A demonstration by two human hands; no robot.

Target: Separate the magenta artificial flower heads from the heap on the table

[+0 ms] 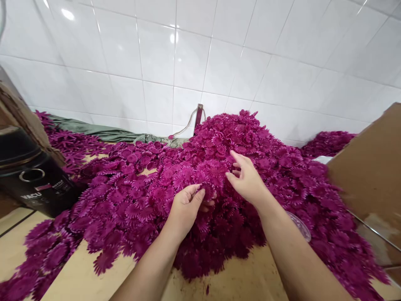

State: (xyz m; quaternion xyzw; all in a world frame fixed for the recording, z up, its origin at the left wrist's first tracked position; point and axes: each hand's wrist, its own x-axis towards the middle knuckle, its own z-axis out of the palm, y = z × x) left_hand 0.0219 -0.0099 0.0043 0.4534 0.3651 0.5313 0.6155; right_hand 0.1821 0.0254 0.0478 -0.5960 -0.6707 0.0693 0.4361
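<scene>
A large heap of magenta artificial flower heads (134,205) spreads over the tabletop and rises into a mound toward the wall. My left hand (191,200) pinches one magenta flower piece (209,192) between thumb and fingers, just above the heap. To its right, my right hand (246,177) hovers over the mound with its index finger stretched out and its thumb apart; nothing shows in it. The two hands are a short way apart. Part of the left fingers is hidden behind the held petals.
At left stands a black vacuum bottle (37,175). A cardboard box (369,175) is on the right. A clear plastic lid or dish (299,227) lies beneath my right forearm. Green cloth (103,130) runs along the white tiled wall (156,54), near a corded strip (198,116).
</scene>
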